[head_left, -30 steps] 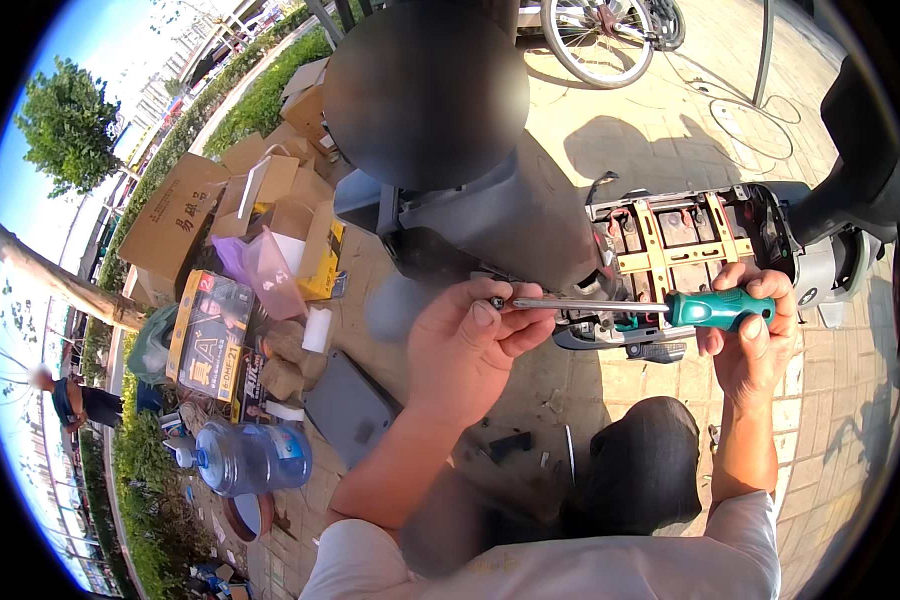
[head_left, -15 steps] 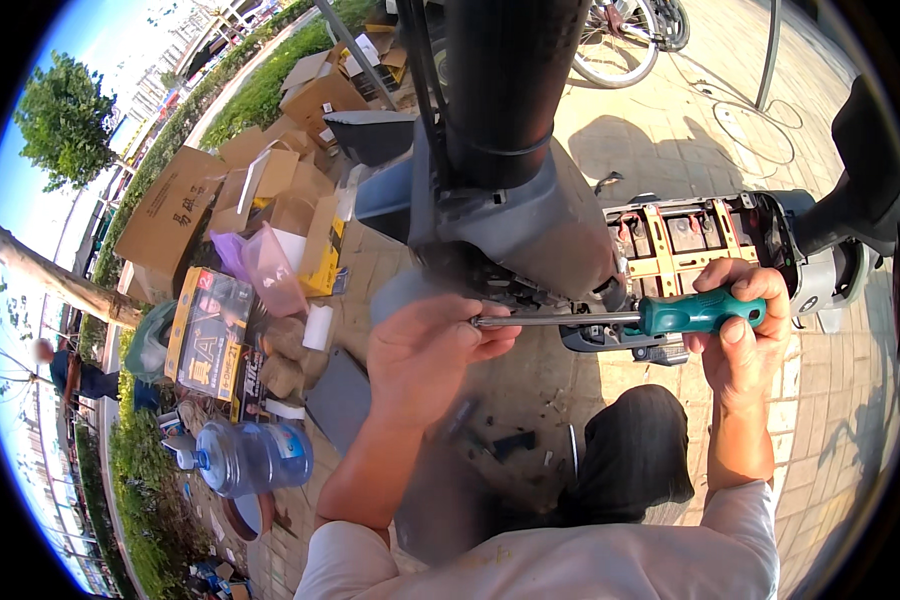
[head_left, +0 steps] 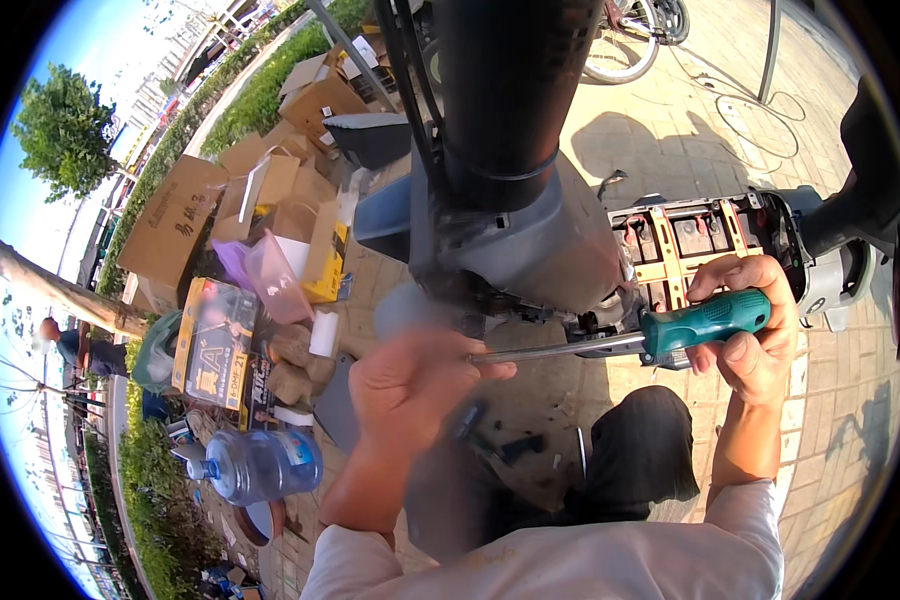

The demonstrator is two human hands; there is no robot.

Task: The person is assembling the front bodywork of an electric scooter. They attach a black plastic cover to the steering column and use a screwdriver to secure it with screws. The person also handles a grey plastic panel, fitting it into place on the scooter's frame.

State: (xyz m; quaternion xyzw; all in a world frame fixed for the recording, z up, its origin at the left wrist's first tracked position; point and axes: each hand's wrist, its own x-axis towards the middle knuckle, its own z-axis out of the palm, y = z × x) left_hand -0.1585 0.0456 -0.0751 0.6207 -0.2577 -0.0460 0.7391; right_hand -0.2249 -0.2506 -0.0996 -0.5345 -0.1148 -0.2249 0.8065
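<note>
Outdoors on sunlit tan brick paving (head_left: 820,400), with open brown cardboard boxes (head_left: 175,225) and a clear blue plastic water jug (head_left: 265,468) off to the left. Holding a green plastic-handled screwdriver (head_left: 675,332) with a long slim metal shaft crosswise before the body, near gold-coloured metal brackets (head_left: 665,240) on a dark opened vehicle frame (head_left: 810,215). Gripping its handle in the right hand (head_left: 763,350), with fingers curled around it, above a nearly upright right forearm (head_left: 748,448). Reaching the shaft's tip with the left hand (head_left: 402,385), partly curled, above a slanting left forearm (head_left: 368,485). Cannot tell, through blur, whether closed on the tip.
</note>
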